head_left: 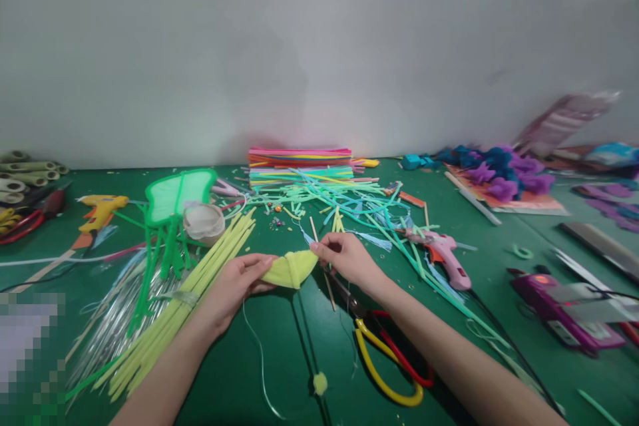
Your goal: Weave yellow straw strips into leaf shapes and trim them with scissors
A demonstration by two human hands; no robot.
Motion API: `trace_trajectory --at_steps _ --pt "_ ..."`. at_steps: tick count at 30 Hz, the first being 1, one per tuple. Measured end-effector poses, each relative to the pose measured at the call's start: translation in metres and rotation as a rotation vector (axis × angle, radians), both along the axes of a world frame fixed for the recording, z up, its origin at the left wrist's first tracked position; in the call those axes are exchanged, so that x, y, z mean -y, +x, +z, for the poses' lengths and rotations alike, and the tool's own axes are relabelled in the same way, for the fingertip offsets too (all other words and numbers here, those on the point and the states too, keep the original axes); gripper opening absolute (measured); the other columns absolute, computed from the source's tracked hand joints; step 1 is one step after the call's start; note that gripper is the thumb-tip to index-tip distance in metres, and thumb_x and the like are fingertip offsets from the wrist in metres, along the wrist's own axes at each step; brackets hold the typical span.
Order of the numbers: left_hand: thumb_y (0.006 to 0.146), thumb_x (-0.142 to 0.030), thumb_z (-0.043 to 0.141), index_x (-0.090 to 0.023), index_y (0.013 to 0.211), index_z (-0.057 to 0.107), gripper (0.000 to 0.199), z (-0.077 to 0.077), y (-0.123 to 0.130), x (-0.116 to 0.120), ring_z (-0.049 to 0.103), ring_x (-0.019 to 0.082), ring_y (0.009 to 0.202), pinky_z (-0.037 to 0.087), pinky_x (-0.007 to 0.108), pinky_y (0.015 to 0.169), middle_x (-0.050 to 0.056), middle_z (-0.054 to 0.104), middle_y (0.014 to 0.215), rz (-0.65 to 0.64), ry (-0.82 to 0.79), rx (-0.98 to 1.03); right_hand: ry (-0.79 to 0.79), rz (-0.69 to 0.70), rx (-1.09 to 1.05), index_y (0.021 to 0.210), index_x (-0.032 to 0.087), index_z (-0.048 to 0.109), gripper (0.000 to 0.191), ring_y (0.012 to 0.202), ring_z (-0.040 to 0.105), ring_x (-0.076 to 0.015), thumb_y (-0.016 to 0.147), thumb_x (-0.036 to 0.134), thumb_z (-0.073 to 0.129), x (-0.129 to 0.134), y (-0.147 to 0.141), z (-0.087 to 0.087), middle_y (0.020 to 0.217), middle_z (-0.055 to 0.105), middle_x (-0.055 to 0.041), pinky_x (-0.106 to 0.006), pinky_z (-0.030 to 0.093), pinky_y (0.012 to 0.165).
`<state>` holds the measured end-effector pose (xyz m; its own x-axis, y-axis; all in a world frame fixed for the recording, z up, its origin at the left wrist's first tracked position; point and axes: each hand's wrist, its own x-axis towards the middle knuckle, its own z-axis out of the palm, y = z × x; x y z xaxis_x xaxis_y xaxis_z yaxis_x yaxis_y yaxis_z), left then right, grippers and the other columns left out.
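Note:
My left hand (238, 281) and my right hand (345, 257) hold between them a yellow fuzzy leaf-shaped piece (291, 268) made of pipe cleaners, just above the green table (279, 346). The left hand grips its left end and the right hand pinches its right tip. A thin clear thread (259, 353) trails from the piece toward me. Below it a small yellow pom-pom (320, 383) lies on the table.
Yellow-and-red scissors (387, 363) lie under my right forearm. A pink glue gun (446, 254) is at right, a yellow one (100, 210) at left. A bundle of yellow pipe cleaners (180, 309), a green butterfly shape (177, 196), a tape roll (204, 221), stacked coloured stems (299, 160) and purple-blue flowers (499, 173) surround the work.

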<state>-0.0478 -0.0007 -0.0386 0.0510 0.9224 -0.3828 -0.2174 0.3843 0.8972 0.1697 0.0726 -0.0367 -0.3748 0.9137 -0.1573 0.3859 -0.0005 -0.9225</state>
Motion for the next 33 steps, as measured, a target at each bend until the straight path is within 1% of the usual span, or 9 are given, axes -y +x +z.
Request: trace_trajectory --at_steps 3,6,11,14,17,21,24,27,33 --pt "0.077 -0.032 0.074 -0.013 0.110 0.068 0.038 -0.001 0.000 0.001 0.070 0.018 0.086 0.054 0.024 0.074 0.010 0.076 0.098 -0.053 -0.024 -0.059 0.031 0.115 0.063 0.068 0.018 0.060 0.035 0.051 0.049 -0.0110 0.080 0.050 0.059 0.006 -0.001 0.004 0.059 0.057 0.0013 -0.023 0.037 0.048" --pt "0.076 -0.032 0.075 -0.013 0.108 0.069 0.038 -0.001 0.001 0.002 0.070 0.019 0.084 0.053 0.025 0.073 0.010 0.076 0.095 -0.074 -0.018 -0.099 0.127 0.165 0.092 0.069 0.017 0.063 0.032 0.058 0.050 -0.0113 0.080 0.047 0.062 0.011 -0.003 0.007 0.062 0.058 0.0012 -0.023 0.037 0.055" --pt "0.074 -0.033 0.075 -0.014 0.100 0.071 0.032 0.003 0.004 0.002 0.070 0.020 0.085 0.052 0.025 0.074 0.008 0.077 0.089 -0.083 0.004 -0.238 0.147 0.145 0.180 0.069 0.017 0.063 0.025 0.059 0.049 -0.0119 0.081 0.039 0.062 0.014 -0.006 0.006 0.062 0.059 0.0009 -0.023 0.036 0.057" --pt "0.074 -0.033 0.073 -0.014 0.096 0.072 0.029 0.005 0.006 0.002 0.070 0.021 0.084 0.052 0.027 0.074 0.007 0.077 0.084 -0.108 0.034 -0.337 0.164 0.120 0.249 0.068 0.017 0.062 0.025 0.057 0.049 -0.0121 0.081 0.039 0.062 0.016 -0.006 0.003 0.059 0.057 0.0011 -0.023 0.034 0.054" --pt "0.075 -0.034 0.071 -0.015 0.096 0.073 0.028 0.004 0.006 0.001 0.070 0.021 0.084 0.052 0.027 0.074 0.007 0.077 0.088 -0.130 0.065 -0.406 0.152 0.127 0.252 0.068 0.017 0.062 0.027 0.054 0.048 -0.0118 0.081 0.041 0.061 0.016 -0.005 0.001 0.058 0.056 0.0013 -0.023 0.033 0.052" --pt "0.076 -0.037 0.070 -0.016 0.096 0.073 0.030 -0.001 0.006 0.000 0.070 0.022 0.085 0.051 0.028 0.074 0.007 0.077 0.092 -0.173 0.108 -0.400 0.180 0.190 0.207 0.072 0.017 0.064 0.024 0.059 0.052 -0.0119 0.083 0.037 0.058 0.018 -0.005 0.005 0.064 0.061 0.0002 -0.023 0.035 0.055" --pt "0.074 -0.039 0.072 -0.016 0.092 0.074 0.029 -0.005 0.007 0.000 0.069 0.022 0.084 0.051 0.028 0.075 0.007 0.077 0.090 -0.212 0.130 -0.366 0.242 0.246 0.237 0.078 0.018 0.067 0.020 0.060 0.053 -0.0117 0.084 0.032 0.056 0.022 -0.008 0.009 0.068 0.063 -0.0001 -0.022 0.034 0.055" --pt "0.074 -0.040 0.072 -0.015 0.091 0.074 0.030 -0.007 0.008 0.001 0.068 0.021 0.084 0.050 0.028 0.076 0.008 0.076 0.090 -0.237 0.150 -0.358 0.307 0.281 0.274 0.079 0.018 0.069 0.017 0.062 0.053 -0.0118 0.083 0.032 0.059 0.028 -0.011 0.010 0.071 0.065 -0.0006 -0.023 0.033 0.057" --pt "0.073 -0.039 0.073 -0.012 0.097 0.070 0.036 -0.010 0.010 0.002 0.067 0.020 0.078 0.049 0.027 0.069 0.010 0.075 0.087 -0.239 0.125 -0.318 0.308 0.272 0.303 0.077 0.017 0.068 0.016 0.070 0.056 -0.0137 0.082 0.030 0.061 0.029 -0.014 0.005 0.075 0.066 -0.0025 -0.023 0.035 0.061"
